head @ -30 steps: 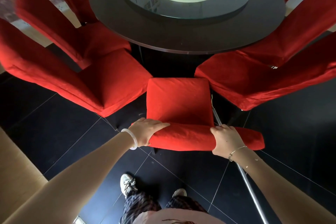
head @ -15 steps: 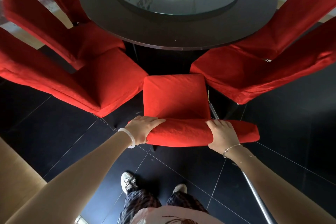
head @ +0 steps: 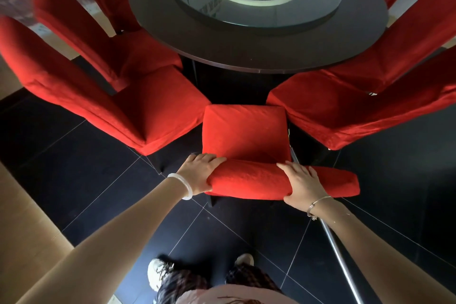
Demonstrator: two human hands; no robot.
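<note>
I count seven red-covered chairs around one round dark table (head: 246, 57), which carries one glass turntable (head: 308, 7). Three chairs stand on the left, three on the right, and the middle chair (head: 244, 136) is nearest, its seat pointing at the table edge between the near left chair (head: 148, 111) and the near right chair (head: 345, 111). Two hands are on it, both on the padded top of its backrest (head: 249, 182). The left hand (head: 199, 173) is clamped round the left end, fingers curled over the far side. The right hand (head: 304, 186) grips right of the middle, fingers laid over the top and thumb tucked beneath the near edge. The hands are well apart. There are two bracelets, a white bangle (head: 183, 185) on the left wrist and a thin metal chain (head: 318, 205) on the right, and two shoes (head: 158, 276) on the black tiled floor (head: 74, 180). One metal pole (head: 345, 269) runs along the floor at the near right. Against the frames from a second and half a second ago, both hands hold the same spots and the chair sits in the same gap between its neighbours. Only the view has drifted slightly, and the right fingers look a little flatter over the top.
</note>
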